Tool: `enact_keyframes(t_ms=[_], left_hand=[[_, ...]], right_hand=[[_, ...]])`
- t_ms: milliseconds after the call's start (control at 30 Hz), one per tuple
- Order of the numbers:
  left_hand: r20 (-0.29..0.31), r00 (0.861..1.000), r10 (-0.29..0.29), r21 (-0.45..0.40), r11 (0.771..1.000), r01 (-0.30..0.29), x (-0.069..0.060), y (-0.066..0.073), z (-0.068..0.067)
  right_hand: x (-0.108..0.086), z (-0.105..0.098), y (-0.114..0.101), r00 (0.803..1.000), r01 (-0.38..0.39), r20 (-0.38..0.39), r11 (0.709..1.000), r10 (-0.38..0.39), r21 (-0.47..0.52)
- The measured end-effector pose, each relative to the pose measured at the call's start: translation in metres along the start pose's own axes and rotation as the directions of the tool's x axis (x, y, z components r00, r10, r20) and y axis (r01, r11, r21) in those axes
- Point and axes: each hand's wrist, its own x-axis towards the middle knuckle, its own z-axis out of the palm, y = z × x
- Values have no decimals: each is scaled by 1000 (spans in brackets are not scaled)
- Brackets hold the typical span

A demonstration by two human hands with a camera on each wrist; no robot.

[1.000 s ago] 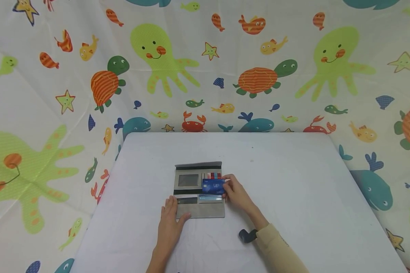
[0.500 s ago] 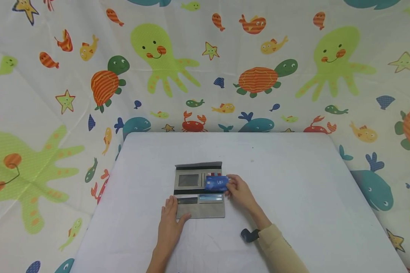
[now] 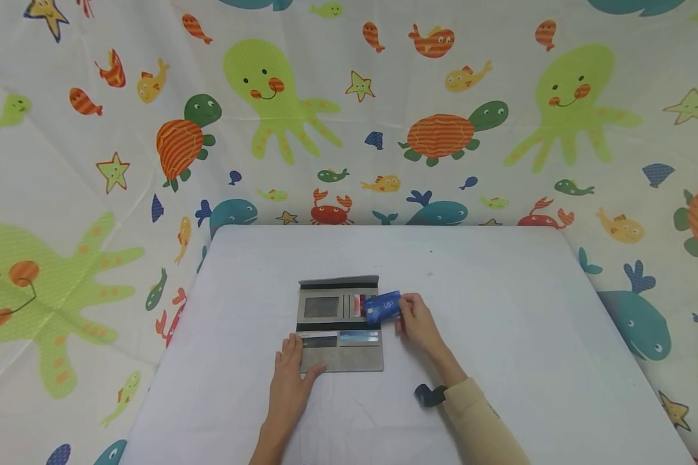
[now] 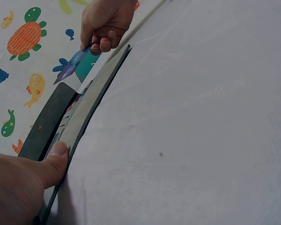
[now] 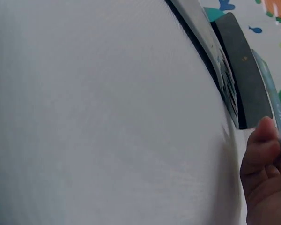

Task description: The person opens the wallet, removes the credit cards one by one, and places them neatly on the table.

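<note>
A grey wallet lies unfolded on the white table, with cards in its slots and a dark window at upper left. My left hand rests at its lower left corner, fingers along the side and thumb on the near edge. In the left wrist view, the thumb presses on the wallet's edge. My right hand pinches a blue VIP card by its right end. The card is tilted above the upper right slots, partly covering them. From the right wrist, the card appears nearly edge-on, raised off the wallet.
White cloth covers the table. A printed curtain with sea animals hangs behind it and along the sides. A black strap with a dark device sits on the right wrist.
The blue card has moved right and slightly up with my right hand and turned so its right end is higher. More of the red card behind it shows. My left hand stays put.
</note>
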Motion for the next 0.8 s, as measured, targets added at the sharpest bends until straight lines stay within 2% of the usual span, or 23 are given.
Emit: enact_keyframes(t_ms=[167,367,500,800], left_hand=[[5,1000,-3,-5,1000,3,0,1,-1],[-14,1000,8,-3,1000,-8,0,-1,0],[-34,999,27,-2,1000,-27,-1,-3,1],[-17,1000,26,-8,1000,-26,-1,-2,0]], right_hand=[[9,-5,4,999,-35,-24,999,35,22],[24,-15,6,998,-27,-55,993,34,115],[36,-23,6,995,-28,-89,989,41,143],[60,-34,-3,986,-26,-163,991,47,128]])
